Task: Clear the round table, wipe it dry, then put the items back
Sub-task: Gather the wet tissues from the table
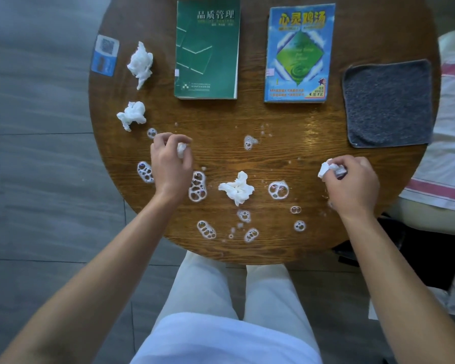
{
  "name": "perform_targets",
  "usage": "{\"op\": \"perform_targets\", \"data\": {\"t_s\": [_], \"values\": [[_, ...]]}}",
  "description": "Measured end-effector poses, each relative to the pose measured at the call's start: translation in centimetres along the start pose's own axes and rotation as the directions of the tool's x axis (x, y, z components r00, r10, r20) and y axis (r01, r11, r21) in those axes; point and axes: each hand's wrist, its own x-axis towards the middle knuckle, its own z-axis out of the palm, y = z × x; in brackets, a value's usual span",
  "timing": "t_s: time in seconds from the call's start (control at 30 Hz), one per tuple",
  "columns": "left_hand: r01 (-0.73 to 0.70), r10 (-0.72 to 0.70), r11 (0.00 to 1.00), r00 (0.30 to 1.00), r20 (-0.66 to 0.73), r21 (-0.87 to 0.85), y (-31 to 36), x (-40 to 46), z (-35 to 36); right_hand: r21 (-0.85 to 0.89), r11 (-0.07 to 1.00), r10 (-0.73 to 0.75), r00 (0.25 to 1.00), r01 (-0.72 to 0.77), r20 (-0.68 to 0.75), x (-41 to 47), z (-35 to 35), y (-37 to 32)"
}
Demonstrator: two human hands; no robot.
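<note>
Reaching in from 7 o'clock, the left hand point(171, 164) is held knuckles-up over the round wooden counter point(286, 122), its grip closed on a small tissue wad point(181, 150) pinched between curled fingers and thumb. From 5 o'clock the right hand point(352, 181) is extended the same way, its grip closed on a second crumpled tissue point(328, 169) that sticks out past the fingertips toward 9 o'clock. Three more crumpled white tissues are seen lying loose: one point(237, 188) between the hands, near 6 o'clock of the counter's middle, and two at 9 to 10 o'clock, a lower one point(132, 114) and an upper one point(140, 62). Clusters of white soap bubbles point(198, 187) are scattered across the near half of the counter. At 12 o'clock a green book point(207, 48) and a blue book point(300, 52) are laid flat side by side, apart. A dark grey cloth point(388, 102) is spread at 3 o'clock, and a small blue card point(105, 55) lies at the 10 o'clock rim.
</note>
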Motion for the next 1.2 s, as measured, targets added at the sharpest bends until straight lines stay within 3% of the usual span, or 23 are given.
{"op": "perform_targets", "data": {"t_s": [0.07, 0.13, 0.2, 0.3, 0.47, 0.6, 0.8, 1.07, 1.2], "values": [[0.166, -0.159, 0.954, 0.986, 0.047, -0.25, 1.7, -1.3, -0.9, 0.139, 0.986, -0.091, 0.996, 0.092, -0.017, -1.0, -1.1, -2.0], [0.362, -0.315, 0.783, 0.932, 0.181, -0.505, 3.4, -2.8, -1.8, 0.274, 0.948, -0.162, 0.987, 0.162, -0.024, -2.3, -2.0, -4.3], [0.478, -0.355, 0.611, 0.878, 0.322, -0.631, 5.0, -4.4, -2.7, 0.392, 0.897, -0.213, 0.977, 0.206, -0.027, -3.6, -2.7, -6.6], [0.541, -0.317, 0.511, 0.841, 0.439, -0.668, 7.2, -6.8, -3.6, 0.475, 0.835, -0.303, 0.953, 0.276, -0.021, -5.7, -2.9, -9.2], [0.607, -0.273, 0.384, 0.794, 0.543, -0.695, 8.2, -9.2, -3.2, 0.414, 0.781, -0.488, 0.871, 0.467, -0.063, -8.8, -0.8, -11.2], [0.713, -0.312, 0.195, 0.696, 0.647, -0.673, 8.8, -9.8, -3.3, 0.366, 0.742, -0.572, 0.815, 0.562, -0.093, -10.4, 1.2, -11.2], [0.733, -0.38, 0.135, 0.66, 0.648, -0.667, 8.7, -8.6, -3.2, 0.253, 0.737, -0.633, 0.771, 0.627, -0.066, -12.2, 2.2, -12.8], [0.703, -0.371, 0.205, 0.7, 0.61, -0.681, 6.9, -6.4, -3.9, 0.322, 0.68, -0.678, 0.732, 0.658, -0.063, -12.6, 1.7, -14.2], [0.667, -0.371, 0.219, 0.732, 0.571, -0.712, 5.6, -5.4, -4.4, 0.345, 0.726, -0.592, 0.796, 0.595, -0.126, -10.9, 0.1, -14.0]]}}
